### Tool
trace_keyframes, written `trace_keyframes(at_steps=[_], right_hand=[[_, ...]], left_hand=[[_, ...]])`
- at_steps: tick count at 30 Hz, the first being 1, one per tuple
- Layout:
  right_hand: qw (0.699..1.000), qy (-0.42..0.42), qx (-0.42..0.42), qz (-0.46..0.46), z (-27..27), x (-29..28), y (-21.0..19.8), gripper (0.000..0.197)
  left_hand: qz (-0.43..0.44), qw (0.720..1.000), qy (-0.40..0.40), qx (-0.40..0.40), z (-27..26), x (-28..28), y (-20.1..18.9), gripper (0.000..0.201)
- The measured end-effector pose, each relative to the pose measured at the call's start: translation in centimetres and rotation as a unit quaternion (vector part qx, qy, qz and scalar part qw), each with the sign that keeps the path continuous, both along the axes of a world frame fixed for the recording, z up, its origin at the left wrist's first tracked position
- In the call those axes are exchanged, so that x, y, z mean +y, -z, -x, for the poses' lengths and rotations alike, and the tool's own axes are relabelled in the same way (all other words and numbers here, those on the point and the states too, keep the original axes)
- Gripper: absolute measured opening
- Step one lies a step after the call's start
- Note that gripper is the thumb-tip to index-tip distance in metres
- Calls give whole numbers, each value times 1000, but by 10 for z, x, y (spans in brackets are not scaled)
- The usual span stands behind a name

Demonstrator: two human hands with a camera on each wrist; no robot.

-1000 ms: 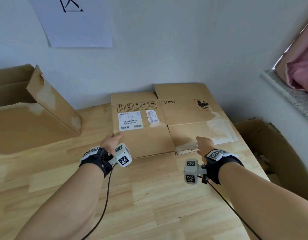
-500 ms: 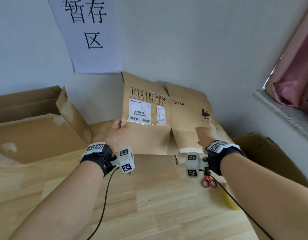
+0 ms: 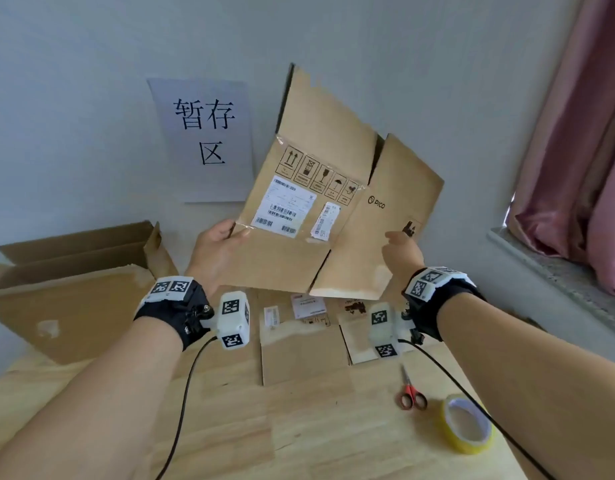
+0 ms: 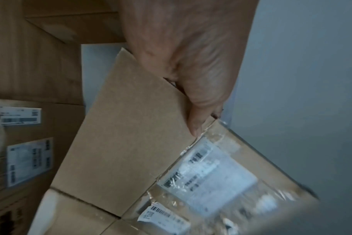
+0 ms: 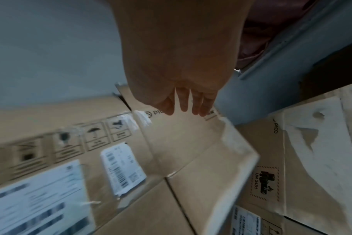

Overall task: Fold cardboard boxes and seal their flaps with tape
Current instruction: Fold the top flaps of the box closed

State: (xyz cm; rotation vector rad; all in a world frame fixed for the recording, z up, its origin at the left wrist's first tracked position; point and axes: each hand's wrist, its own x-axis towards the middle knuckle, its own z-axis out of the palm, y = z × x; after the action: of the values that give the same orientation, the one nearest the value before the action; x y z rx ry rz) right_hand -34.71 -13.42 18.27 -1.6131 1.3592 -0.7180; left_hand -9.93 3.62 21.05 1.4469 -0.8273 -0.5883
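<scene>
A flattened brown cardboard box with white shipping labels and a PICO mark hangs tilted in the air in front of the wall. My left hand grips its left edge, thumb on the front face and the other fingers hidden behind. My right hand lies against the right panel near the hazard mark, with straight fingers on the cardboard; its thumb is out of sight. A yellow tape roll and red-handled scissors lie on the wooden table at the right.
Another flat box lies on the table under the raised one. A large open carton stands at the left. A paper sign hangs on the wall; a pink curtain and a window sill are on the right.
The flat box has come up off the table stack and now stands tilted in the air, both hands rising with it. The tape roll and scissors have come into view.
</scene>
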Motion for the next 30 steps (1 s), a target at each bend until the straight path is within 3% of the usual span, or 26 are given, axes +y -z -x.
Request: trace_keyframes(at_steps=[4, 8, 12, 20, 23, 26, 28, 30], right_hand=[[998, 37, -39, 13, 7, 6, -13, 50], [979, 32, -83, 186, -9, 12, -43, 54], [963, 35, -133, 233, -22, 15, -74, 75], [953, 82, -16, 290, -4, 4, -111, 90], [964, 72, 6, 257, 5, 0, -120, 68], [960, 0, 99, 264, 11, 0, -116, 11], [963, -34, 76, 258, 7, 4, -105, 11], [968, -45, 19, 245, 1, 9, -97, 21]], left_hand=[[49, 999, -20, 15, -4, 19, -16, 20], [75, 996, -39, 7, 0, 28, -27, 22], [52, 998, -16, -19, 9, 28, -38, 26], [17, 997, 1, -71, 7, 32, -59, 27], [21, 995, -34, -91, -1, 32, -69, 26], [7, 988, -92, -126, -20, 32, -71, 23], [-19, 974, -144, -175, -26, 30, -74, 22], [-59, 936, -223, -267, -23, 23, -81, 24]])
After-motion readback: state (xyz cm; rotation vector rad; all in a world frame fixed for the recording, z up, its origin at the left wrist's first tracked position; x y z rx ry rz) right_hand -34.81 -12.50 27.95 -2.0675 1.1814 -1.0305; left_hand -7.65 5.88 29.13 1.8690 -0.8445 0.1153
